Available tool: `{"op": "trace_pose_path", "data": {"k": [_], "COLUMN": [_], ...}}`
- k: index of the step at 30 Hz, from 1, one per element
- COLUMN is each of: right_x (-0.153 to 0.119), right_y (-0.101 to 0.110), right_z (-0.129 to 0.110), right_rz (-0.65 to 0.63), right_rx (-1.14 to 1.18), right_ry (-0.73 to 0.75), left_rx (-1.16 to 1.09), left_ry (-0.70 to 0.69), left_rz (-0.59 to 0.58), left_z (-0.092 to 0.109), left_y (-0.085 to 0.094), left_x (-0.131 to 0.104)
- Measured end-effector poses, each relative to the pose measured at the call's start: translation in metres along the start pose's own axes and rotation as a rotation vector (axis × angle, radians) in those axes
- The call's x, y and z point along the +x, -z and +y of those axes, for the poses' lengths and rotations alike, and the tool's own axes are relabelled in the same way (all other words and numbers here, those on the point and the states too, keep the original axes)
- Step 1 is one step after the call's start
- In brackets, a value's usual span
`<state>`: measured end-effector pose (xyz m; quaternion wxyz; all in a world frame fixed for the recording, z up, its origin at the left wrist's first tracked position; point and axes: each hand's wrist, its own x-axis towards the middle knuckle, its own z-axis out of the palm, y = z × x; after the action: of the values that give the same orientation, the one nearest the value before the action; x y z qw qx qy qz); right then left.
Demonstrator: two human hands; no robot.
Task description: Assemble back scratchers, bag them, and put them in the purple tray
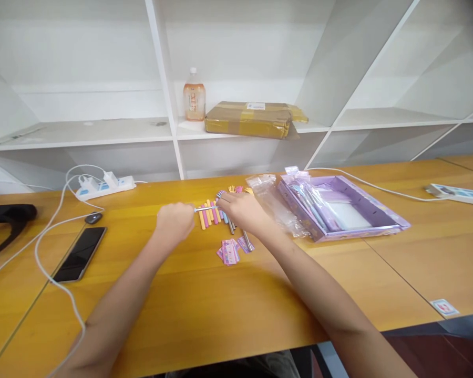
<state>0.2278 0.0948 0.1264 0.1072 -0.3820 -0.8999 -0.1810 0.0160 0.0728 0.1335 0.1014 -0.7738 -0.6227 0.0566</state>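
Note:
A slim silvery stick [205, 208] with a light blue part spans the gap between my two hands, roughly level. My left hand [175, 219] is closed in a fist around its left end. At the other end, the fingers of my right hand [242, 209] pinch it. Just behind the stick lies a row of yellow, pink and purple sticks [208, 217], partly covered by my right hand. Metal rods [247, 241] stick out below that hand. Small pink printed cards [230, 252] lie in front.
A purple box [378, 231] holding packaged items stands at right, beside clear plastic bags [274, 202]. At left are a phone [81, 254], a mouse [93, 217] and a power strip [107, 188] with cables. A bottle [194, 100] and a taped parcel [248, 118] sit on the shelf.

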Motion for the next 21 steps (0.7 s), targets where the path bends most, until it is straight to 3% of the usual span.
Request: {"op": "trace_pose_path", "data": {"k": [4, 11, 21], "right_x": [-0.002, -0.002, -0.001], "right_y": [-0.003, -0.002, -0.008], "right_z": [0.007, 0.010, 0.013], "right_rz": [-0.045, -0.096, -0.023], "right_rx": [0.042, 0.116, 0.238], "right_ry": [-0.058, -0.093, -0.073], "left_rx": [-0.024, -0.056, -0.071], "left_ry": [-0.030, -0.026, -0.032], "left_rz": [-0.007, -0.044, -0.075], "left_z": [-0.010, -0.003, -0.007], "left_y": [-0.005, -0.009, -0.014], "left_x": [0.006, 0.010, 0.015]}}
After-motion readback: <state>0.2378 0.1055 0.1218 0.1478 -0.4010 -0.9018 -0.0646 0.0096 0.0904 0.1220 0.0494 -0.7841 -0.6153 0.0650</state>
